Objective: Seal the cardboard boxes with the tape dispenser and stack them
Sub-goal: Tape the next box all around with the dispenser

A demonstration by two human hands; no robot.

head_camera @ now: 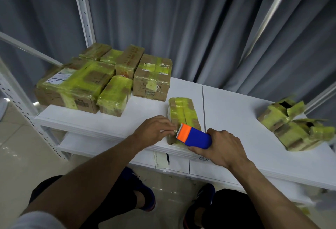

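Pinching tape (175, 130) from dispenser (194, 137) at taped box (183, 110)

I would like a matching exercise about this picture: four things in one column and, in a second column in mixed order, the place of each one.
Things
1. tape dispenser
2. narrow taped box
3. group of taped boxes
4. crumpled open boxes

Places
A. rear left of the table
B. right side of the table
C. held in the right hand
D. middle of the table, beneath the dispenser's orange end

Pairs: 1-C, 2-D, 3-A, 4-B
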